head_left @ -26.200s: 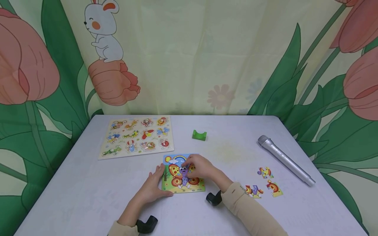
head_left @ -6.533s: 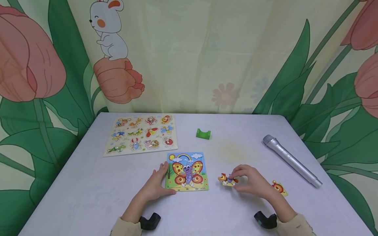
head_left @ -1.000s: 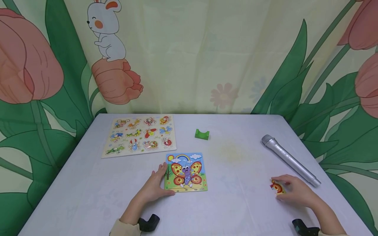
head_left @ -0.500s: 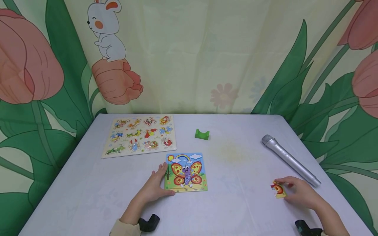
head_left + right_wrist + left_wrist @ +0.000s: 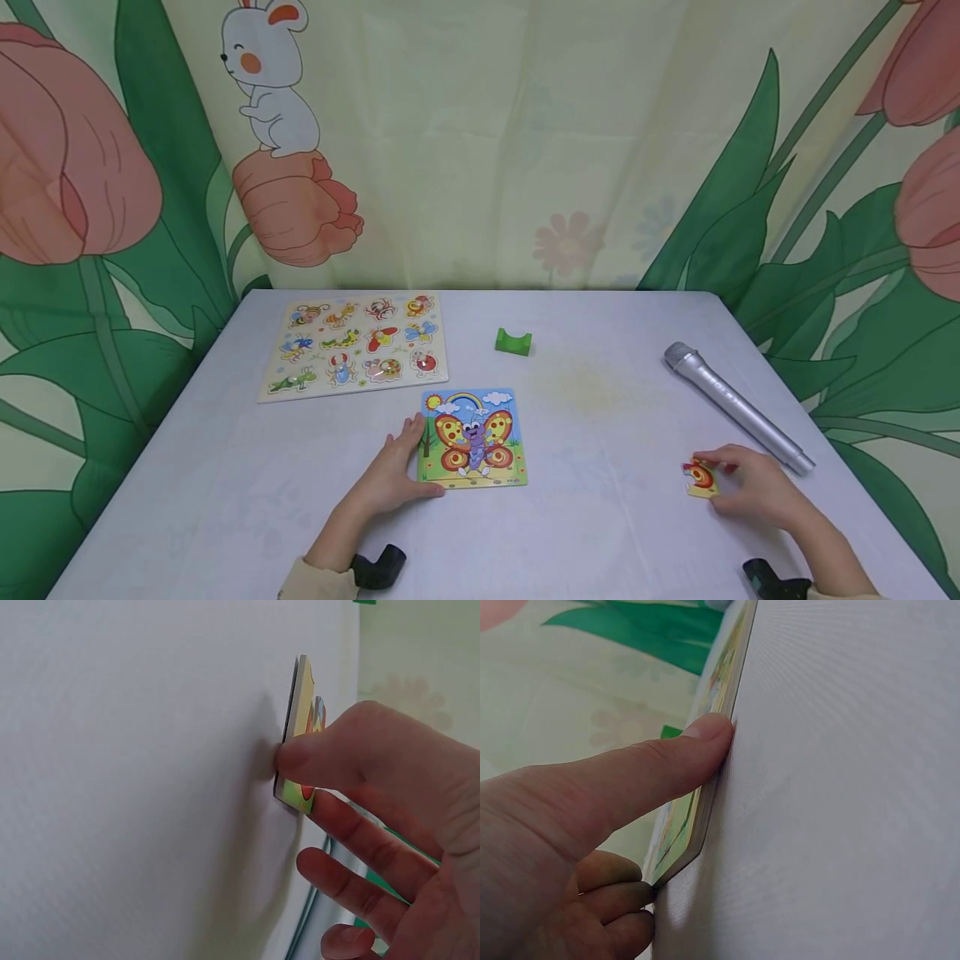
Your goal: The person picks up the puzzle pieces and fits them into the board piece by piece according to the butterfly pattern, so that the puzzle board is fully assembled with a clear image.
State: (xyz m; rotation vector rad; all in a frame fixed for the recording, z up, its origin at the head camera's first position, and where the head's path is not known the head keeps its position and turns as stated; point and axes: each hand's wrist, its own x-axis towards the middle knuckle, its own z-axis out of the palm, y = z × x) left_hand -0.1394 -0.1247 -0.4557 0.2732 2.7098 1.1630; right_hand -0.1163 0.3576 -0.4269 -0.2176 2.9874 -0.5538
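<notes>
In the head view, my left hand [image 5: 390, 471] rests at the front left corner of a square butterfly jigsaw board [image 5: 504, 417]. Its thumb lies along the front edge and its fingers lie by the left edge. The left wrist view shows the thumb [image 5: 660, 769] pressed on the board's side [image 5: 694, 840]. At the right, my right hand [image 5: 757, 492] pinches a jigsaw piece [image 5: 699, 479] with a red and yellow spiral between thumb and fingers. In the right wrist view the piece [image 5: 301, 705] is close to the tablecloth; whether it touches, I cannot tell.
A silver microphone [image 5: 738, 408] lies slantwise just behind my right hand. Behind the butterfly board are a large insect peg puzzle [image 5: 352, 346] at the left and a small green curved block [image 5: 513, 342]. A white cloth covers the table [image 5: 600, 533].
Over the last half second the right hand and its piece have shifted slightly left. Several seconds ago this hand held another piece nearer the board. The left hand has kept its place.
</notes>
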